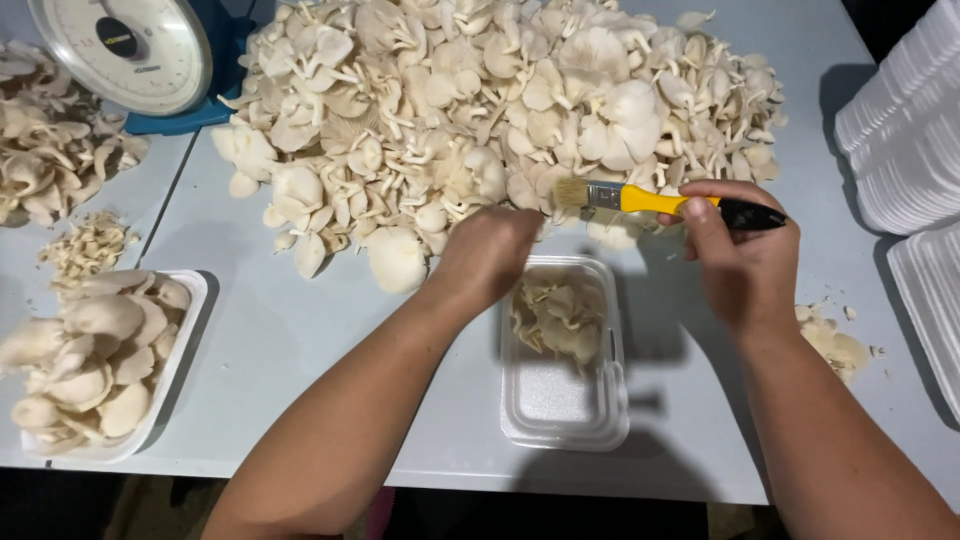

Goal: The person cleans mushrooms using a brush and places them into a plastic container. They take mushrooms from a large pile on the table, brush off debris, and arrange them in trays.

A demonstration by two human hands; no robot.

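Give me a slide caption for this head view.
Right hand holds a yellow-handled brush; left hand reaches into oyster mushroom pile above a foam tray.

A mushroom packing bench

We see a produce-packing workplace: a big heap of oyster mushrooms point(500, 110) on a pale table point(290, 340), a dial scale point(125, 50) at its edge, a filled foam tray point(100, 365), and stacks of unused trays point(900, 130) at the right.

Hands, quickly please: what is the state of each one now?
Left hand: curled at the edge of the big white oyster mushroom pile; grip hidden, cannot tell.
Right hand: closed on the yellow-and-black-handled paintbrush.
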